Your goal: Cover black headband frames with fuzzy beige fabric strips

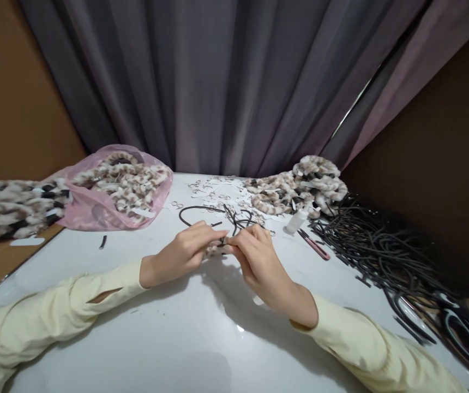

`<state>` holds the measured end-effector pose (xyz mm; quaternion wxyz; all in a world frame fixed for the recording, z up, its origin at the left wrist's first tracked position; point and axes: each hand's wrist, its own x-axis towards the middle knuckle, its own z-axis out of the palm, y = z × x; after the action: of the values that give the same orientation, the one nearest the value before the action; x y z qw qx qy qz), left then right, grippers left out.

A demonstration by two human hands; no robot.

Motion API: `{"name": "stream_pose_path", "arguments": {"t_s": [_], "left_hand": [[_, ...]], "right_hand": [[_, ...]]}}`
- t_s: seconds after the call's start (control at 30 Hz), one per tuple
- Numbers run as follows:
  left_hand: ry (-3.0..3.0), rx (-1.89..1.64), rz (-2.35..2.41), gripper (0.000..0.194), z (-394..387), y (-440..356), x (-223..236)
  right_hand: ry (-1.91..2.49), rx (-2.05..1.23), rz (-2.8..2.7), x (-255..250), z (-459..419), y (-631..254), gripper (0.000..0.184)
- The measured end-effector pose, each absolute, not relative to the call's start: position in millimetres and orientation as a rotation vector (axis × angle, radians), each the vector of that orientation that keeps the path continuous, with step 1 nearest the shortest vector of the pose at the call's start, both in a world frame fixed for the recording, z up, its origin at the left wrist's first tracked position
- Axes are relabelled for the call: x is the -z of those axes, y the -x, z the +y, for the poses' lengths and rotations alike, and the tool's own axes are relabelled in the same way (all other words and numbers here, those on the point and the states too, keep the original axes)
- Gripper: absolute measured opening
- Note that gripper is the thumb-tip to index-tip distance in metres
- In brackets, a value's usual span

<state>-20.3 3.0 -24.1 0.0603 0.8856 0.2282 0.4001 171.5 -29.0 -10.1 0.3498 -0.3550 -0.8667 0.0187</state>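
Note:
My left hand [185, 248] and my right hand [261, 259] meet over the middle of the white table, fingertips almost touching. Between them they pinch a spotted furry strap [214, 250], with a small dark end at the fingertips; most of it is hidden by my fingers. Just beyond the hands a black cord [193, 208] curves on the table, and more dark cord pieces [238, 219] cross each other there. Whether these cords join the held strap cannot be made out.
A pink bag [95, 215] of furry straps stands at the left. Small metal clasps [212, 195], another furry pile [320, 183], a clear bottle [295, 221], pink snips [314, 244], many black cords [382, 251] and black-handled scissors [463, 333] lie behind and right.

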Motion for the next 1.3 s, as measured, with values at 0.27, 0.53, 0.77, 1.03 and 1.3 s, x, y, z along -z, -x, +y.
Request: {"name": "stream_pose_path", "arguments": {"t_s": [0.27,0.53,0.77,1.03,1.3], "left_hand": [[-2.244,-0.901,0.991,0.011,-15.7,12.5,19.8],[-2.113,-0.895,0.846,0.009,-26.0,7.9,14.4],[-2.464,-1.037,0.501,0.024,-29.5,7.7,10.5],[-2.486,-1.052,0.688,0.026,-29.7,6.4,14.7],[-2.108,-1.109,1.135,0.02,-10.5,12.1,14.2]], "right_hand": [[0.907,0.011,-2.188,16.0,-16.8,-174.6,0.02],[0.91,-0.2,-2.152,17.7,-13.0,-171.6,0.023],[0.912,-0.456,-2.219,16.4,-14.7,-168.2,0.024],[0.885,-0.576,-2.095,12.2,-8.5,-172.7,0.024],[0.589,0.013,-2.243,3.8,-31.4,-174.9,0.02]]}}
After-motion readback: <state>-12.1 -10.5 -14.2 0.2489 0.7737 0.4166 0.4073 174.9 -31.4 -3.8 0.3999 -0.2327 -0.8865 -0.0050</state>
